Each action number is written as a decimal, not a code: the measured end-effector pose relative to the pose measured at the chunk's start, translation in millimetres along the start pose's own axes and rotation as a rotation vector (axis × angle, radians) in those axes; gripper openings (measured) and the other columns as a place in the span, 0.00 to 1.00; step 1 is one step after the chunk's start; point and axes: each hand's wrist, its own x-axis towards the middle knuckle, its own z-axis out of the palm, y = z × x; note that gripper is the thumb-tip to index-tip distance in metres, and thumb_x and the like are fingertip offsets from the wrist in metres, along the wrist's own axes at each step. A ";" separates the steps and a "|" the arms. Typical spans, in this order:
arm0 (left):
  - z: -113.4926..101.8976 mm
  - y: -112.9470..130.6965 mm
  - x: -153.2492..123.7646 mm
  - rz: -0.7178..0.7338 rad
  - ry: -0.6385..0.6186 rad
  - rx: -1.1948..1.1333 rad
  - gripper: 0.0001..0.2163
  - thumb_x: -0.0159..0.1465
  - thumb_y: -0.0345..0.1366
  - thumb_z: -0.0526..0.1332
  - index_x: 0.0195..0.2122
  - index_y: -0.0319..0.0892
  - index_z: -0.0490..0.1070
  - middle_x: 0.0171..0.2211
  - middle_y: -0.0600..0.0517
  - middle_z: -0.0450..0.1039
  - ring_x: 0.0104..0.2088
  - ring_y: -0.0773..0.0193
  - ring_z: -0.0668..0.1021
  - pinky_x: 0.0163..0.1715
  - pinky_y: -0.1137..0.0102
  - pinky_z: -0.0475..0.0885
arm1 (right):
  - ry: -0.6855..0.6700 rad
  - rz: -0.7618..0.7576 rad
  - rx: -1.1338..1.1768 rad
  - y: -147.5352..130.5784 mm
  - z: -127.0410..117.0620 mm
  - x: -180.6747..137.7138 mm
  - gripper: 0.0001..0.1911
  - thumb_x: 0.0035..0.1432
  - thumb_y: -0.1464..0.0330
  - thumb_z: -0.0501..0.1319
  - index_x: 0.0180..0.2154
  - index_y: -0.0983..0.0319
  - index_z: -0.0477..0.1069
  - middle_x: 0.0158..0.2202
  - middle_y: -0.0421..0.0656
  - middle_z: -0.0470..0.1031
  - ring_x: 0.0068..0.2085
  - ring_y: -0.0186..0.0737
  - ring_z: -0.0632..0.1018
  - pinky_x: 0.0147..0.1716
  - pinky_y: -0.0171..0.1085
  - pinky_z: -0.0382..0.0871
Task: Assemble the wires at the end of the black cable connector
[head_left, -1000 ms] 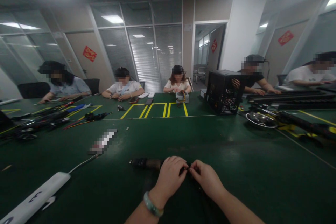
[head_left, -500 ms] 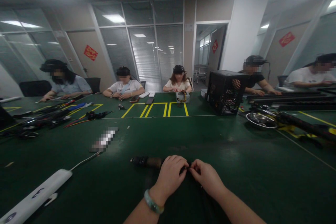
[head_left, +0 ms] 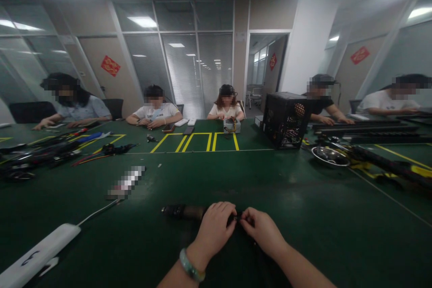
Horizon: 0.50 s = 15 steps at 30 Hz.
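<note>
A long, dark cylindrical tool (head_left: 184, 212) lies on the green table in front of me, with a short metal tip at its left end and a brownish middle section. My left hand (head_left: 216, 227) is wrapped over its right part, a green bangle on the wrist. Just to the right, my right hand (head_left: 261, 225) pinches thumb and fingers together at the tool's right end. Both hands' fingertips nearly meet there around something small and dark. What the right fingers hold is too dark and hidden to name.
A white power strip (head_left: 40, 254) with a cord lies front left. Dark cables (head_left: 43, 155) are heaped at the left. A black computer case (head_left: 286, 121) and a metal bowl (head_left: 330, 156) stand to the right. Several people sit along the far side of the green table (head_left: 216, 175).
The whole view has shifted, so the table and its things appear further left. My hands keep nearly the same hold, the fingertips still together at the tool's right end.
</note>
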 end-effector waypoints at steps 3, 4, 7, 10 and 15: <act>-0.3 -1.3 -1.1 0.002 -0.008 -0.004 0.08 0.60 0.29 0.60 0.40 0.46 0.68 0.47 0.53 0.71 0.48 0.59 0.72 0.51 0.61 0.63 | -0.012 -0.002 0.013 -1.0 -1.6 -0.6 0.05 0.59 0.66 0.59 0.34 0.59 0.72 0.27 0.37 0.75 0.27 0.34 0.73 0.26 0.30 0.58; -0.5 -1.5 -1.2 0.004 -0.011 -0.003 0.08 0.60 0.29 0.60 0.40 0.46 0.68 0.47 0.53 0.71 0.49 0.59 0.72 0.51 0.61 0.63 | -0.013 -0.005 0.019 -1.0 -1.8 -0.8 0.05 0.59 0.66 0.59 0.35 0.59 0.72 0.27 0.37 0.75 0.27 0.35 0.73 0.26 0.30 0.58; -0.8 -1.7 -1.2 0.021 -0.020 0.007 0.06 0.61 0.29 0.59 0.39 0.46 0.69 0.47 0.53 0.72 0.48 0.60 0.72 0.51 0.61 0.63 | -0.009 -0.016 0.023 -0.4 -1.4 -1.0 0.05 0.59 0.66 0.58 0.34 0.58 0.72 0.27 0.37 0.74 0.27 0.34 0.73 0.25 0.30 0.57; 0.0 -2.6 -0.8 0.037 -0.025 0.005 0.06 0.62 0.28 0.59 0.38 0.46 0.70 0.46 0.54 0.72 0.48 0.60 0.72 0.50 0.62 0.64 | 0.003 -0.027 0.007 -0.6 -0.7 -0.8 0.04 0.58 0.67 0.59 0.34 0.58 0.72 0.26 0.36 0.74 0.27 0.34 0.73 0.26 0.31 0.57; 2.9 -5.4 -0.9 0.045 -0.027 -0.014 0.07 0.62 0.28 0.58 0.39 0.46 0.70 0.47 0.52 0.72 0.48 0.59 0.72 0.51 0.60 0.64 | 0.001 -0.018 0.007 -3.0 -2.3 -2.1 0.05 0.59 0.66 0.58 0.35 0.58 0.72 0.27 0.37 0.74 0.28 0.34 0.73 0.25 0.30 0.57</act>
